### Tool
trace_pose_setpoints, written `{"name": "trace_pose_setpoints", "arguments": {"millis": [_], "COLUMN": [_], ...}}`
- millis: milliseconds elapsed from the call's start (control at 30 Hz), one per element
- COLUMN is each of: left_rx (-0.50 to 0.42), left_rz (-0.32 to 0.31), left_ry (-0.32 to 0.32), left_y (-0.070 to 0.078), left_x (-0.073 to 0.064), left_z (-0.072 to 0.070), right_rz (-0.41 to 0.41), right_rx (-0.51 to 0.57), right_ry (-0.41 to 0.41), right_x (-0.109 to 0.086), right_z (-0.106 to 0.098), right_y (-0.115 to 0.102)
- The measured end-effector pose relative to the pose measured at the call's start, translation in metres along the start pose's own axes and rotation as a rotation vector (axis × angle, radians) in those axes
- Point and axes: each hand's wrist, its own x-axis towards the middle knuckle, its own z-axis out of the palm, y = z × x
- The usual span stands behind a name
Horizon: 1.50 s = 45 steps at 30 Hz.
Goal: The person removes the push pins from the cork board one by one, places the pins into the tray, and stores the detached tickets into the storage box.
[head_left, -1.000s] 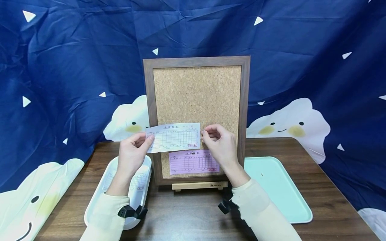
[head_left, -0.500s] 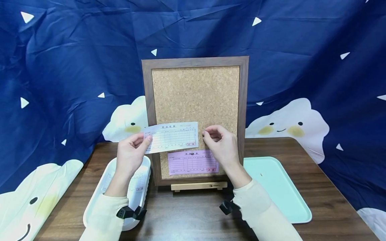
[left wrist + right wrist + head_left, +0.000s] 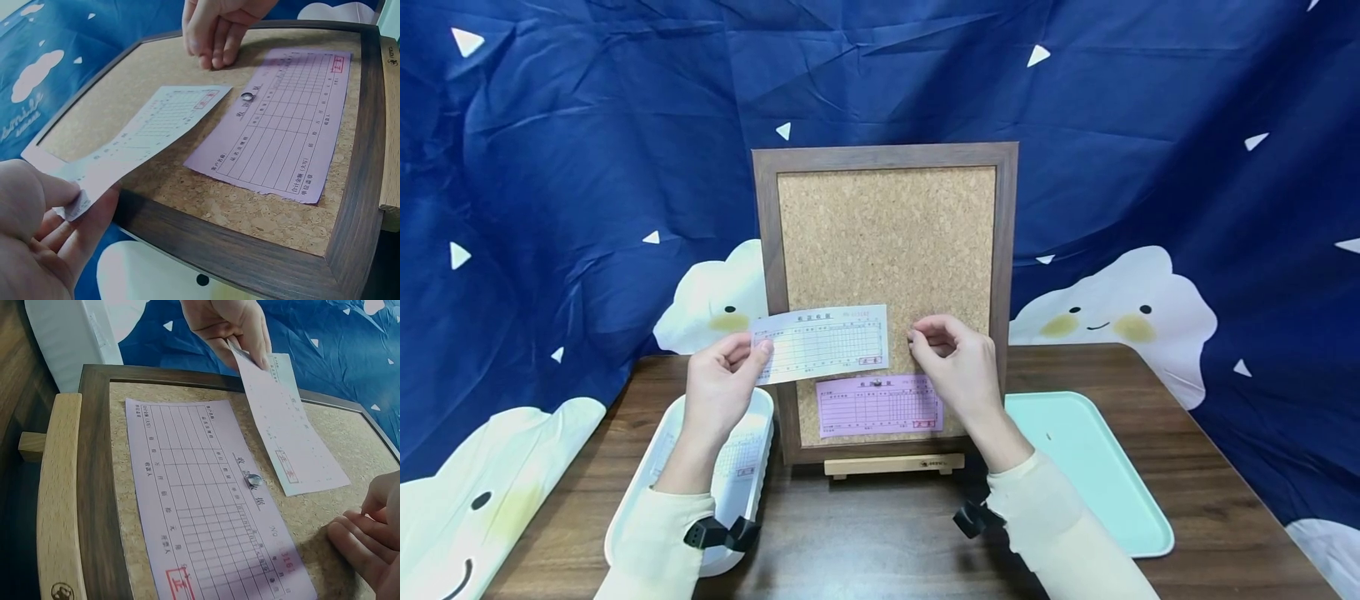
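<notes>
My left hand [image 3: 718, 387] pinches the left end of a white receipt slip [image 3: 823, 342] between thumb and fingers. In the left wrist view the slip bows, its far end close over the cork board [image 3: 187, 69]. My right hand [image 3: 951, 358] is at the board just right of the slip, thumb and index fingertips pressed together. They pinch a tiny pin-like thing [image 3: 364, 514], mostly hidden by the fingers. Below the slip, a pink receipt [image 3: 880, 408] hangs on the cork, held at its top by a shiny pushpin [image 3: 254, 480].
The brown-framed board stands upright on a light wooden easel ledge [image 3: 895, 464]. At left, partly under my left arm, a white tray [image 3: 617, 533] holds another receipt slip [image 3: 741, 454]. A mint tray [image 3: 1097, 483] at right bears one tiny item [image 3: 1049, 436].
The white slip and my left hand have shifted slightly left. My right hand has drifted a little right, so the gap between its fingertips and the slip has widened.
</notes>
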Motion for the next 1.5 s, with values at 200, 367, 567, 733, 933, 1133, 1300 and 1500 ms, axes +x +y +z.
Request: {"name": "trace_pose_setpoints", "arguments": {"millis": [200,367,567,733,933,1133,1300,1500], "left_rx": [-0.033,-0.045,-0.033,-0.031,-0.040,-0.033,-0.034,-0.026], "left_rz": [0.007,-0.001,-0.012,-0.014,-0.008,0.006,-0.006,-0.011], "left_ry": [-0.001,0.006,0.015,0.021,0.019,0.023,0.020,0.023], "left_y": [-0.002,-0.004,-0.005,-0.007,-0.008,-0.008,-0.008,-0.009], "left_x": [0.000,-0.001,-0.002,-0.002,-0.004,-0.005,-0.005,-0.006], "left_z": [-0.003,-0.005,-0.007,-0.008,-0.011,-0.014,-0.015,-0.017], "right_rz": [-0.004,-0.012,-0.022,-0.032,-0.033,-0.046,-0.072,-0.097], "right_rx": [-0.012,-0.010,-0.006,-0.011,-0.021,-0.017,-0.028,-0.038], "right_ry": [-0.013,-0.015,-0.015,-0.011,-0.018,-0.016,-0.014,-0.014], "right_x": [0.000,-0.002,-0.002,-0.002,-0.004,-0.006,-0.008,-0.009], "right_z": [-0.003,-0.006,-0.008,-0.010,-0.014,-0.019,-0.022,-0.027], "right_y": [0.002,0.004,0.005,0.005,0.008,0.013,0.016,0.019]}}
